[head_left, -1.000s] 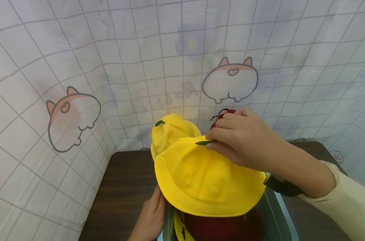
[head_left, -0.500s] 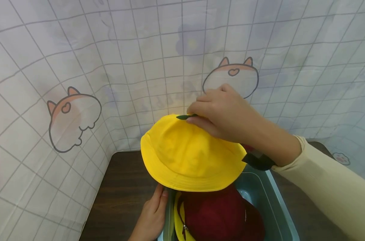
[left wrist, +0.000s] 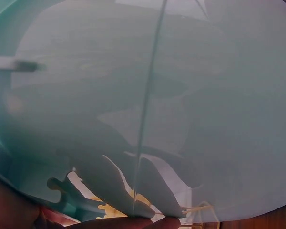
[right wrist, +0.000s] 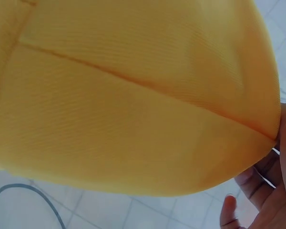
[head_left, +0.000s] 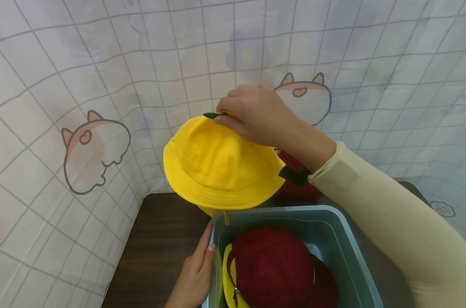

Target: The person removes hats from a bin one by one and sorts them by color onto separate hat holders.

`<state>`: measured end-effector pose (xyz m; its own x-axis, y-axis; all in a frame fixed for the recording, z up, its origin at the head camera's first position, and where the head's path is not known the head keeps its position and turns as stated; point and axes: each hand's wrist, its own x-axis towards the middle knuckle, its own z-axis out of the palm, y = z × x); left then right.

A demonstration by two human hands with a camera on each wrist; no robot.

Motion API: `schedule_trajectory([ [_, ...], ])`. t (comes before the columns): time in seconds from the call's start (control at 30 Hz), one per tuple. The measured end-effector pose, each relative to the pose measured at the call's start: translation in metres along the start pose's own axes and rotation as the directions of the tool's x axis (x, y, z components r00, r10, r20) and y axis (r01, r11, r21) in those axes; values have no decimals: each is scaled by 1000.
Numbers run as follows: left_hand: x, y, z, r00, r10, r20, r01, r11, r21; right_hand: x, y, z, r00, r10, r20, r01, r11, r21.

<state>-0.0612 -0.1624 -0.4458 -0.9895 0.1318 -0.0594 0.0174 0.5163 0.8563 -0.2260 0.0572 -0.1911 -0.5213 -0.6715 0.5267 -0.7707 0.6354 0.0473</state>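
In the head view my right hand (head_left: 252,113) pinches the crown top of a yellow bucket hat (head_left: 221,167), by its green leaf tab. The hat hangs in the air beyond the tub, brim down, and fills most of the right wrist view. More yellow fabric shows just beneath its brim. My left hand (head_left: 192,269) rests with its fingers extended against the left side of the blue-green plastic tub (head_left: 354,256); its fingertips touch the tub wall in the left wrist view. A dark red hat (head_left: 273,265) lies inside the tub, over a yellow brim (head_left: 228,282).
Behind the tub a dark red item (head_left: 298,192) stands partly hidden by my right forearm. The dark wood table (head_left: 159,239) extends left of the tub. A grid-patterned curtain (head_left: 171,51) with cartoon prints hangs along the back and sides.
My right hand has carried the yellow hat up and to the left, away from over the tub. The dark red hat inside is now uncovered. The left hand has stayed at the tub's side.
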Motion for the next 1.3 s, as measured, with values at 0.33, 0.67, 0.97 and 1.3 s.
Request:
schedule_trajectory([
  [0.33, -2, 0, 2, 1000, -6, -18, 6, 1000, 15, 31, 5, 28, 997, 68, 46, -65, 996, -69],
  [0.67, -1, 0, 2, 1000, -21, -10, 21, 1000, 10, 45, 12, 62, 990, 136, 42, -131, 987, -91],
  [0.97, -3, 1, 4, 1000, -23, -22, 23, 1000, 11, 46, 11, 92, 984, 166, 59, -155, 974, -166],
  [1.3, -3, 2, 5, 1000, -13, -19, 13, 1000, 5, 33, 15, 119, 976, 204, 70, -192, 969, -156],
])
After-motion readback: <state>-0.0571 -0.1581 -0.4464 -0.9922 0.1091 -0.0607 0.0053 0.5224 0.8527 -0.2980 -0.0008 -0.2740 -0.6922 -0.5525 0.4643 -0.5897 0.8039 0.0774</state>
